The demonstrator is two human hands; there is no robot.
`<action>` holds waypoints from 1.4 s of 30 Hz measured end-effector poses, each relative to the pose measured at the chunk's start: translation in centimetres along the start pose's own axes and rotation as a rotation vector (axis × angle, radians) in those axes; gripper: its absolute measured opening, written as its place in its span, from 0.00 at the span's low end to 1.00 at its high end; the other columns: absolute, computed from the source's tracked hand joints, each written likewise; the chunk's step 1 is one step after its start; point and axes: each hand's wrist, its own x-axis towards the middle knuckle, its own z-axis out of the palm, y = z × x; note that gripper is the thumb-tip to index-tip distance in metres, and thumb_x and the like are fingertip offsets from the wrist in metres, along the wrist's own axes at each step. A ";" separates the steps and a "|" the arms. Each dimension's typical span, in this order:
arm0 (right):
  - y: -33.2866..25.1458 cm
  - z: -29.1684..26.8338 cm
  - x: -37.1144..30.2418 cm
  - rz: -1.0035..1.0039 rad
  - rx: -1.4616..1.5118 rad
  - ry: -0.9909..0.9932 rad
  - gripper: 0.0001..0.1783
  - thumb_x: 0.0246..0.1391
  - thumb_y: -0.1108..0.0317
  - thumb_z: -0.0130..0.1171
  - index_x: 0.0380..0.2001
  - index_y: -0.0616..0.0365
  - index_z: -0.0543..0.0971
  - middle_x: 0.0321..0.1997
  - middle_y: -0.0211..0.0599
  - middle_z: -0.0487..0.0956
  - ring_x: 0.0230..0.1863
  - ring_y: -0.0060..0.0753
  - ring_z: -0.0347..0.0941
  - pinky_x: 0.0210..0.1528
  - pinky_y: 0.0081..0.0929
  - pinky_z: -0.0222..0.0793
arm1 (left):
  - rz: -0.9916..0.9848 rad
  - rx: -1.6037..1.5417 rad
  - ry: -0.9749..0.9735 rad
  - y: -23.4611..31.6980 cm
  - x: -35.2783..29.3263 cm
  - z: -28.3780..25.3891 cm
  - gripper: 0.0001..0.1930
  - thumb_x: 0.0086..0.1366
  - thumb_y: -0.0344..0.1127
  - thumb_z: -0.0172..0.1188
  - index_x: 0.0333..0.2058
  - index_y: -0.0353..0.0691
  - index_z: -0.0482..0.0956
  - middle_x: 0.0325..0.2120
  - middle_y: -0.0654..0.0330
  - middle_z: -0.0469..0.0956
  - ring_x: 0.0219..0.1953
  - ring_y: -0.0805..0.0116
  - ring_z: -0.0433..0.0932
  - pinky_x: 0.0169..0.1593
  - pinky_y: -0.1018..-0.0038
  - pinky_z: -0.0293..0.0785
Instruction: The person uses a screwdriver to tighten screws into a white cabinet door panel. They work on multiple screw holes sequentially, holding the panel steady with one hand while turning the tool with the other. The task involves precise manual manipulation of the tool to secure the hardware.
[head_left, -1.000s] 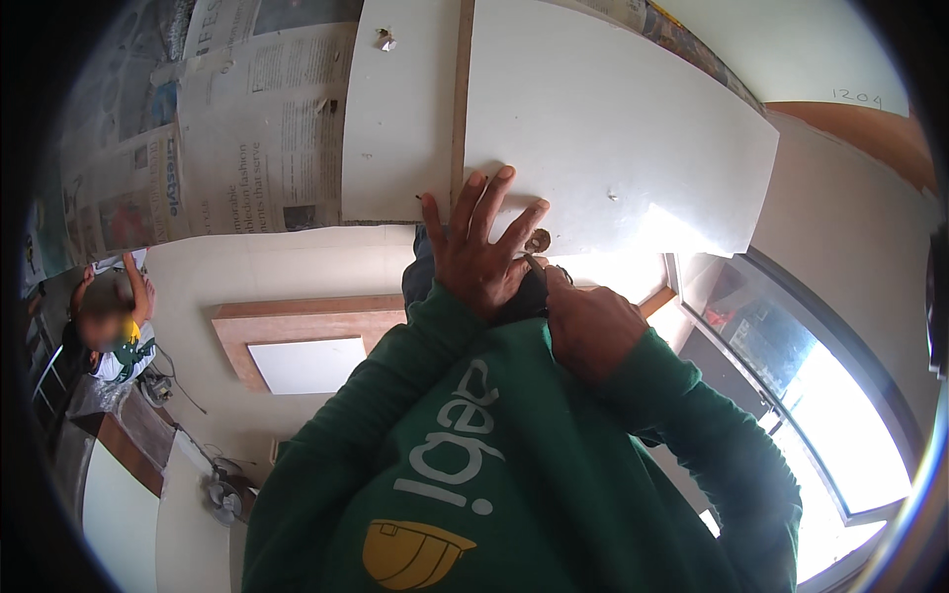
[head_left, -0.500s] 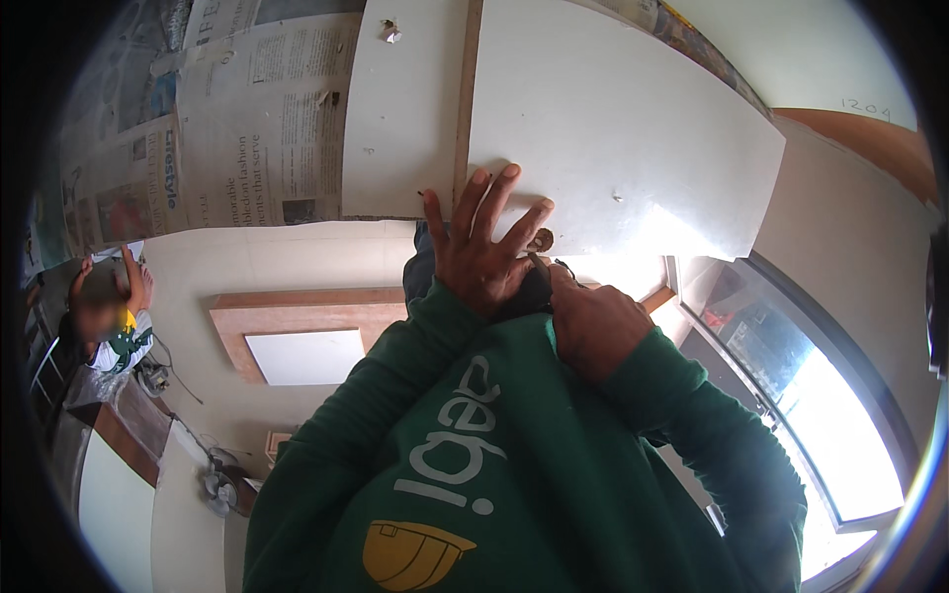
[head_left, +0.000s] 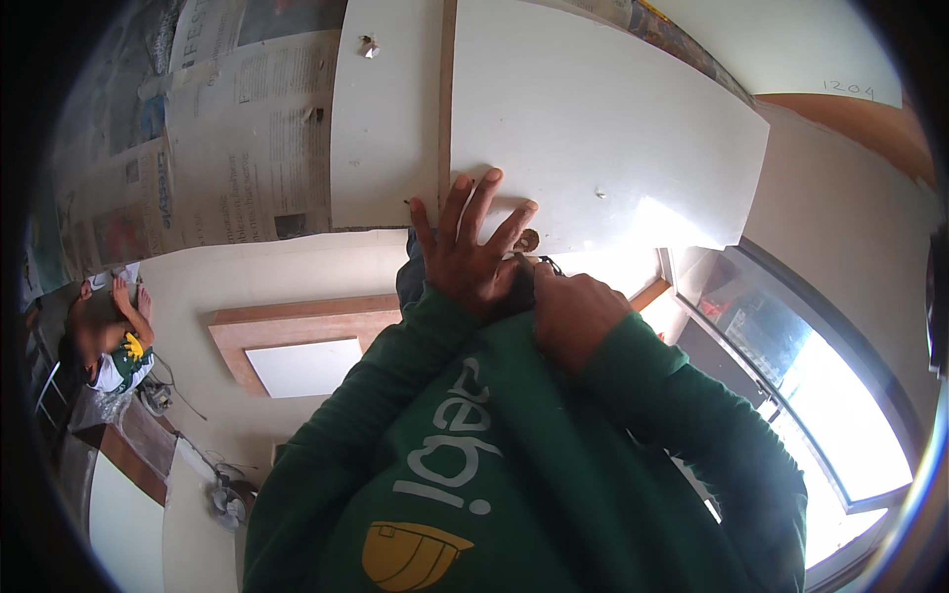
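Observation:
My left hand (head_left: 473, 252) lies with its fingers spread over the near edge of a white laminated board (head_left: 603, 138). A round brown recess (head_left: 527, 240), cut close to that edge, sits just right of my left fingers. My right hand (head_left: 578, 311) is closed, its index finger pointing along a thin, flat tool (head_left: 524, 261) near the recess. Most of the tool is hidden by my hands, so its exact kind does not show.
A narrower white board (head_left: 388, 119) lies alongside, left of a brown strip. Newspaper (head_left: 237, 138) covers the surface further left. A person (head_left: 114, 341) sits low at the far left near a fan (head_left: 227, 502). A glazed window frame (head_left: 791, 376) stands at right.
The view has shifted slightly, moving the boards left in the picture. My left hand stays spread on the board; my right hand has drawn slightly closer to it, with the tool less visible.

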 end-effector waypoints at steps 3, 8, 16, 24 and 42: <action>1.6 -0.5 -0.2 -0.091 0.031 0.103 0.19 0.68 0.69 0.49 0.57 0.68 0.74 0.36 0.61 0.86 0.39 0.65 0.86 0.46 0.58 0.80 | -0.010 -0.025 -0.001 -0.1 0.7 -0.5 0.29 0.61 0.55 0.71 0.63 0.66 0.84 0.76 0.57 0.66 0.77 0.47 0.61 0.72 0.18 0.42; 3.0 1.0 -0.7 -0.076 -0.168 0.175 0.24 0.71 0.66 0.50 0.64 0.69 0.73 0.26 0.54 0.84 0.30 0.61 0.85 0.37 0.58 0.79 | -0.056 -0.067 -0.049 0.6 0.6 -1.0 0.37 0.54 0.54 0.78 0.65 0.69 0.80 0.78 0.62 0.62 0.81 0.55 0.55 0.77 0.23 0.37; 2.7 1.1 0.2 -0.088 -0.321 0.122 0.26 0.70 0.67 0.51 0.67 0.68 0.73 0.28 0.51 0.86 0.32 0.57 0.86 0.36 0.57 0.81 | -0.033 -0.040 -0.020 0.3 0.1 -0.4 0.35 0.55 0.51 0.78 0.64 0.68 0.81 0.77 0.58 0.63 0.80 0.49 0.57 0.73 0.20 0.39; 3.3 -0.6 1.6 -0.193 -0.281 0.030 0.22 0.68 0.69 0.52 0.61 0.69 0.76 0.30 0.51 0.86 0.35 0.57 0.86 0.38 0.53 0.83 | -0.054 -0.040 -0.008 0.7 0.3 -0.7 0.28 0.62 0.52 0.72 0.62 0.67 0.83 0.76 0.58 0.66 0.80 0.50 0.58 0.75 0.22 0.38; 3.0 -0.1 1.0 -0.124 -0.079 0.072 0.14 0.71 0.66 0.52 0.51 0.66 0.74 0.30 0.58 0.84 0.36 0.66 0.84 0.44 0.60 0.79 | -0.055 -0.012 0.043 0.6 0.4 -0.4 0.33 0.56 0.56 0.75 0.62 0.70 0.82 0.77 0.64 0.64 0.80 0.57 0.57 0.76 0.22 0.41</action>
